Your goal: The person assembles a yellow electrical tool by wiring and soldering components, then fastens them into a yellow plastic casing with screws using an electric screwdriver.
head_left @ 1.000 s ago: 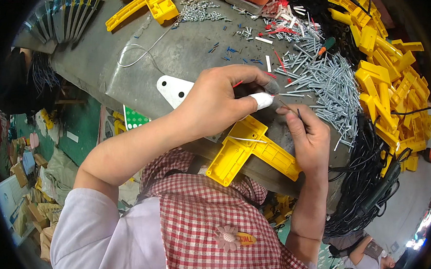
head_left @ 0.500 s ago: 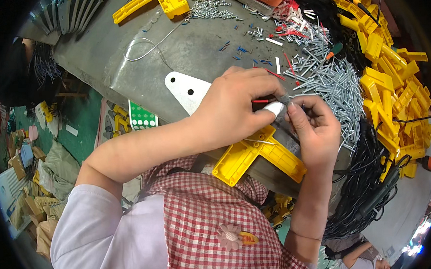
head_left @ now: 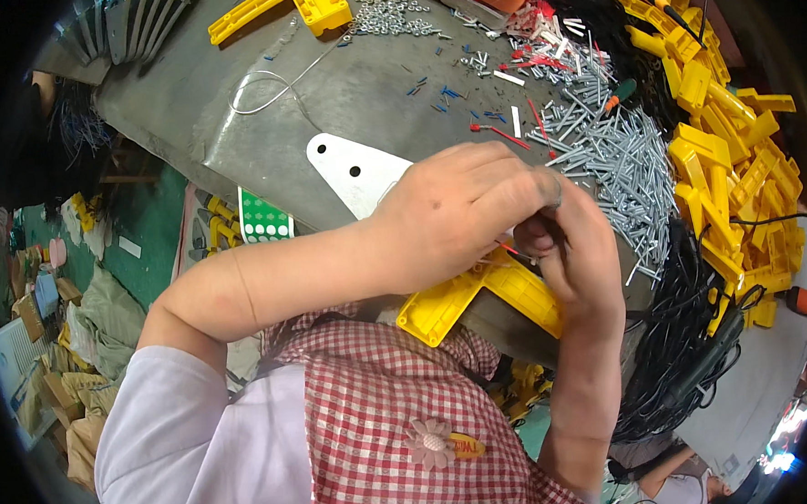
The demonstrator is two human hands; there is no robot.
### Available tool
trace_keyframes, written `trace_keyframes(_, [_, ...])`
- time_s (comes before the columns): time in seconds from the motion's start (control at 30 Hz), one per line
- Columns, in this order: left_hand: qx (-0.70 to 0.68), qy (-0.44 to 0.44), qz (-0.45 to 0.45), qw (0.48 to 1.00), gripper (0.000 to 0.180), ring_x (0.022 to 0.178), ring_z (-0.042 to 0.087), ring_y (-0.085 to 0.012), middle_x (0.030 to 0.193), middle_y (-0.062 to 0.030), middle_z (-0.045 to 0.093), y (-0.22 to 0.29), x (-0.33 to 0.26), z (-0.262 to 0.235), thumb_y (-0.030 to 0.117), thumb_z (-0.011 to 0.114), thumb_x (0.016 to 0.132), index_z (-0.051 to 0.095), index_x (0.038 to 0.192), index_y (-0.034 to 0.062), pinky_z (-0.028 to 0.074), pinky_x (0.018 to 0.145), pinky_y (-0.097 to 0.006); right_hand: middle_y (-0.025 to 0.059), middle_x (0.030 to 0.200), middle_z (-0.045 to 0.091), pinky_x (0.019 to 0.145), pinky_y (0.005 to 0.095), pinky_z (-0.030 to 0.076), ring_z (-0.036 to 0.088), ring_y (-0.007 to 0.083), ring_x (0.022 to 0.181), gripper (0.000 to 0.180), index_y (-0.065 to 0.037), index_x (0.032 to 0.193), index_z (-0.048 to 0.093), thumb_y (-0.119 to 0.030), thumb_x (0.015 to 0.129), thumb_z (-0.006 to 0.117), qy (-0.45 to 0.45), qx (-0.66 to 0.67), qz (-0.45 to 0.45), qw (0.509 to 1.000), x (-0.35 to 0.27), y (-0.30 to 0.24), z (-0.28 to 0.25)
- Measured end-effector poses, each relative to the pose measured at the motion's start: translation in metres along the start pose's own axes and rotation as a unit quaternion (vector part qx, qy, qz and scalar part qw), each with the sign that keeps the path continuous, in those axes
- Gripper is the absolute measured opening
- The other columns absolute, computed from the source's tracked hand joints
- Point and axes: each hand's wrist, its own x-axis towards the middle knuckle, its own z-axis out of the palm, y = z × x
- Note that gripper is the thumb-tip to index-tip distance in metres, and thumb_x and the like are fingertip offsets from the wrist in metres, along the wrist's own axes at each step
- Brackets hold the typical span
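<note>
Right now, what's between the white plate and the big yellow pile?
From the white plate to the yellow pile, the head view shows the left hand, the right hand, then silver screws.

Yellow housing [head_left: 450, 304] & R hand [head_left: 584, 252] partly hidden b/h L hand [head_left: 461, 212]

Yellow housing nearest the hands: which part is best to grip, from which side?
The yellow housing is probably best gripped by the raised walls of its left end, from the apron side: that end lies uncovered, while the left hand hides its upper part and the right hand is close to its other end.
</note>
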Motion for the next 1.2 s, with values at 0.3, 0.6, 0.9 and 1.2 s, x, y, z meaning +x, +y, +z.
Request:
trace_keyframes(0.3, [-0.132,-0.103,-0.229,0.959,0.048,0.081,0.060,-0.0189,0.087,-0.0084,0.060,0.005,0.017,-0.014,-0.002,0.066,0.069,0.042,0.110,0.0010,0.047,0.076,-0.030,0.0051,0.066,0.053,0.053,0.0219,0.039,0.046,0.0065,0.058,0.012,-0.001,0.096,0.054,-0.003,0.084,0.057,0.152,-0.402,-0.080,0.900,-0.020,-0.020,0.009])
trace_keyframes(0.6, [-0.397,-0.088,-0.359,0.840,0.049,0.086,0.056,-0.0130,0.092,-0.0066,0.056,-0.006,0.013,-0.014,-0.001,0.064,0.075,0.038,0.116,0.0014,0.045,0.080,-0.028,0.0108,0.072,0.057,0.056,0.0317,0.044,0.057,0.0244,0.062,0.011,-0.002,0.089,0.059,-0.008,0.081,0.062,0.095,-0.484,-0.194,0.848,-0.008,-0.018,0.006])
trace_keyframes(0.9, [-0.145,-0.002,-0.240,0.960,0.050,0.083,0.060,-0.0169,0.088,-0.0078,0.060,0.001,0.012,-0.001,0.001,0.067,0.074,0.038,0.114,0.0037,0.048,0.071,-0.032,0.0003,0.069,0.053,0.052,0.0257,0.039,0.046,0.0064,0.059,0.016,-0.003,0.093,0.059,-0.007,0.078,0.064,0.149,-0.268,-0.051,0.951,0.002,-0.019,0.002])
trace_keyframes(1.2, [-0.110,-0.080,-0.158,0.978,0.054,0.085,0.056,-0.0157,0.089,-0.0076,0.057,-0.002,0.019,-0.006,-0.002,0.061,0.073,0.031,0.119,0.0031,0.045,0.078,-0.030,0.0076,0.068,0.055,0.055,0.0285,0.042,0.052,0.0121,0.061,0.009,-0.001,0.086,0.059,-0.010,0.083,0.060,0.018,-0.088,0.110,0.990,0.006,-0.028,-0.015])
